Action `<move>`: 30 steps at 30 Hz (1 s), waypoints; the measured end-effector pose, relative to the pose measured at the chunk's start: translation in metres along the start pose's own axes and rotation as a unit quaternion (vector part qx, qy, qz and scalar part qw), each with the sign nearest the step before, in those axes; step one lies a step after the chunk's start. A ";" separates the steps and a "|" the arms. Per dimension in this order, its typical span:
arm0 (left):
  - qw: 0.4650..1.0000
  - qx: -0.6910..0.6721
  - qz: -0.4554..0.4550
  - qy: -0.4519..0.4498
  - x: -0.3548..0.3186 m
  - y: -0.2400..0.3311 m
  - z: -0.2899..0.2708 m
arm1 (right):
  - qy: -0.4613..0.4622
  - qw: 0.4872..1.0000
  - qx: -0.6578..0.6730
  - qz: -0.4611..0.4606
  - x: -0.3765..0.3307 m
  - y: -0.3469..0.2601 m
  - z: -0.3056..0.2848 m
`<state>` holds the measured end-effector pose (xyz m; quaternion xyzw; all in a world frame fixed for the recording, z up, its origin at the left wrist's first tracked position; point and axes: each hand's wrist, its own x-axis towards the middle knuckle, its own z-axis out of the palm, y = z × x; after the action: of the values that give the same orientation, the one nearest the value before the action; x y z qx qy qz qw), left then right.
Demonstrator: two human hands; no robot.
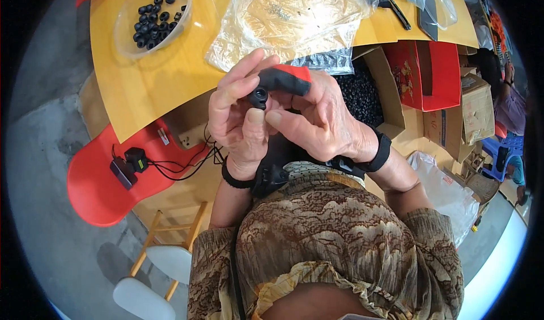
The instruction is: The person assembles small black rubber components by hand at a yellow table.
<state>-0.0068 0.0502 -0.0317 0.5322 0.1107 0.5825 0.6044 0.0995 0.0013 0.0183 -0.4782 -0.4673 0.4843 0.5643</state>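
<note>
My left hand [238, 102] pinches a small black round part [258, 97] with a hollow centre between thumb and fingers, above my lap just off the table's near edge. Close against it is my right hand [320, 116], its index finger covered by a black-and-red finger sleeve [286, 79] and curled over the part. The right thumb tip meets the left thumb just below the part. Whatever else may sit between the fingertips is hidden. Similar black parts [153, 25] lie in a clear round bowl [182, 34] at the table's far left.
A clear plastic bag [238, 37] with tiny pieces covers the table's middle. Black-handled pliers [399, 14] lie to the right. Beneath the table edge, a cardboard box [388, 88] holds many black pieces beside a red box [442, 76]. A red chair [93, 190] bears black adapters and cables.
</note>
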 end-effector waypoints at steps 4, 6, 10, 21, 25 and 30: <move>0.999 -0.010 -0.014 -0.028 -0.001 0.004 0.000 | 0.002 0.999 0.041 0.030 -0.008 -0.007 -0.001; 0.998 -0.045 -0.040 -0.033 0.000 0.005 0.004 | 0.027 0.994 0.106 0.029 -0.012 -0.008 0.002; 0.995 -0.033 -0.072 -0.061 -0.003 0.012 0.012 | 0.055 0.996 0.071 0.005 -0.030 -0.014 -0.006; 0.988 0.076 -0.008 -0.131 0.019 0.052 0.017 | 0.164 0.986 0.041 0.005 -0.071 -0.013 -0.051; 0.980 0.142 -0.043 -0.129 0.016 0.047 0.017 | 0.163 0.986 -0.027 -0.011 -0.072 -0.021 -0.046; 0.956 0.098 -0.217 -0.170 0.001 0.048 0.036 | 0.133 0.960 -0.195 -0.153 -0.062 -0.031 -0.041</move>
<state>-0.0072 0.0207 0.0210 0.6434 0.1755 0.3247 0.6707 0.1373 -0.0665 0.0412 -0.5615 -0.5410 0.2238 0.5847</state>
